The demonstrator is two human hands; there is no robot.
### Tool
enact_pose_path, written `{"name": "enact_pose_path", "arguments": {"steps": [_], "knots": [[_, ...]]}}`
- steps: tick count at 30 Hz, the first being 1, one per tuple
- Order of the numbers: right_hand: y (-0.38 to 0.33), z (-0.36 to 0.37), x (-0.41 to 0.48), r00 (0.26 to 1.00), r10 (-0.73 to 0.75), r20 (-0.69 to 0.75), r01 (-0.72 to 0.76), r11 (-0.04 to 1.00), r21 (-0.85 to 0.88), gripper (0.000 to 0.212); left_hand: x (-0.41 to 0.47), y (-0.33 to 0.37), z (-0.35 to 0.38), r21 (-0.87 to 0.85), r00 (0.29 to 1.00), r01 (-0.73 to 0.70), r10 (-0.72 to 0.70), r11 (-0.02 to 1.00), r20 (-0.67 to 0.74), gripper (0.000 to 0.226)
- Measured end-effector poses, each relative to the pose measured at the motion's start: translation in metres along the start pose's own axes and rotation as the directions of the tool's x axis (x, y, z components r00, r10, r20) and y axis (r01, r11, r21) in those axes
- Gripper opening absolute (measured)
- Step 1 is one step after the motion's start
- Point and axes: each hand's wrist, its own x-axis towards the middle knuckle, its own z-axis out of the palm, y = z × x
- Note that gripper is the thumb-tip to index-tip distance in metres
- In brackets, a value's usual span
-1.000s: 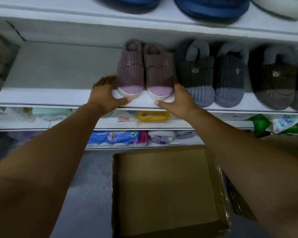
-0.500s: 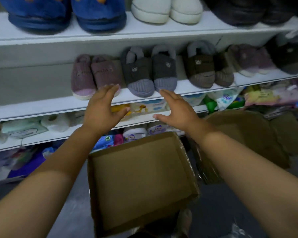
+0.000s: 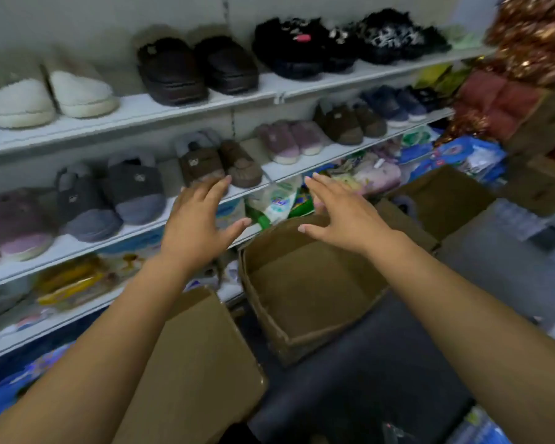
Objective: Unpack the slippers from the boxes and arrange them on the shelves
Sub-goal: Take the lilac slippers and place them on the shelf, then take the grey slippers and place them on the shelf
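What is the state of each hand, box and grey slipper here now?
Left hand: open, fingers spread, holding nothing.
Right hand: open, holding nothing.
Middle box: open, nothing visible inside.
Far box: open, contents unclear.
Grey slippers: paired, standing on the shelf.

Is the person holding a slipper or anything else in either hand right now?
Nothing is held. The left hand and right hand are both open with fingers spread, in the air in front of the slipper shelf and above an open cardboard box.

Three cardboard boxes (image 3: pixel 302 293) were in view. The upper shelf (image 3: pixel 135 107) held two cream slippers (image 3: pixel 18 102) and two dark brown slippers (image 3: pixel 173 72). The shelf below (image 3: pixel 77 248) held two grey slippers (image 3: pixel 135 190), four brown slippers (image 3: pixel 199 165), two pink slippers (image 3: pixel 282 142) and two navy slippers (image 3: pixel 388 105).
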Motion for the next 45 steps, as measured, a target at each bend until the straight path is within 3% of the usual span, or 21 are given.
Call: {"name": "enact_pose_path", "arguments": {"steps": [6,9,17,28,35,39,45], "knots": [[0.122,-0.068,-0.072,0.976,0.191,-0.102,-0.196,0.98,-0.036,0.092,0.038,0.142,0.049,-0.17,0.993,-0.121,0.117,0.978,-0.035,0.083],[0.161,-0.085,-0.101,0.958,0.261,-0.121,-0.269,0.962,-0.052,0.091,0.057,0.19,0.073,-0.159,0.982,-0.187,0.189,0.969,-0.003,0.083],[0.271,-0.097,-0.138,0.887,0.453,-0.093,-0.459,0.887,-0.052,0.093,0.128,0.268,0.153,-0.13,0.936,-0.333,0.344,0.934,0.072,0.076],[0.429,-0.096,-0.105,0.775,0.629,-0.066,-0.63,0.777,0.001,0.09,0.274,0.366,0.276,-0.196,0.82,-0.509,0.541,0.838,0.187,0.073],[0.517,-0.071,-0.089,0.752,0.658,0.049,-0.66,0.751,0.039,0.089,0.316,0.401,0.342,-0.218,0.806,-0.452,0.501,0.865,0.317,0.082],[0.581,-0.057,-0.065,0.796,0.599,0.085,-0.605,0.792,0.078,0.085,0.336,0.415,0.378,-0.183,0.846,-0.385,0.425,0.905,0.322,0.077],[0.689,-0.048,-0.03,0.859,0.495,0.129,-0.509,0.85,0.132,0.083,0.365,0.453,0.439,-0.126,0.884,-0.173,0.21,0.977,0.417,0.08]]}}
